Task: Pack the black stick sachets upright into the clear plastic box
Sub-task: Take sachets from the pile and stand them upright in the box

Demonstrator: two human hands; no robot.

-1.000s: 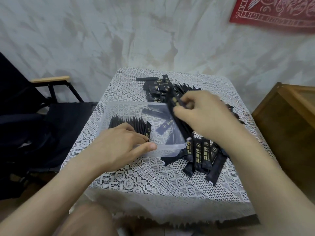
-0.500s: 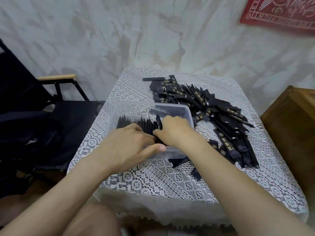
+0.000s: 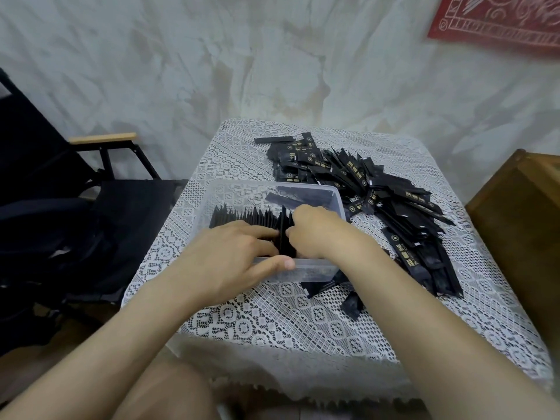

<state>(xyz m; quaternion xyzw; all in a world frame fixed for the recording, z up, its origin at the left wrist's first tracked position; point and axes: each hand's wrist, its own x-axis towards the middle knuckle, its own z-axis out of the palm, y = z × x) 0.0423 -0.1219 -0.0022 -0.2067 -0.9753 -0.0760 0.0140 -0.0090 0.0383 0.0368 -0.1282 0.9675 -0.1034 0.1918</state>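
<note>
**In the clear box: two hands at the upright row**

In the near half of the box (image 3: 340, 204), the right hand (image 3: 315, 231) curls its fingers down onto one sachet (image 3: 284, 237). It stands on end and pokes above its neighbours, and the fingertips are hidden behind it. The left hand (image 3: 230, 256) lies flatter. Its fingers are nearly straight and press against the row (image 3: 242, 216), its thumb stretches along the outside of the near wall, and it grips nothing.

The row is made of thin, matte-black strips with pointed-looking tops, packed on end like comb teeth from the left wall to the hands. Behind it, a few sachets lie flat on the box floor. The box is translucent plastic, rectangular with rounded corners.

Right of the box and behind it sprawls a loose pile (image 3: 394, 201) of long, glossy black sticks with gold print. A few reach the box's near right corner.

Everything sits on a white lace cloth (image 3: 272, 325) with an openwork pattern and a scalloped hem. To the left is a black fabric chair (image 3: 103, 137) with a pale wooden armrest. To the right is a brown wooden cabinet (image 3: 515, 219), and a red patterned hanging (image 3: 500, 22) is on the mottled wall.
</note>
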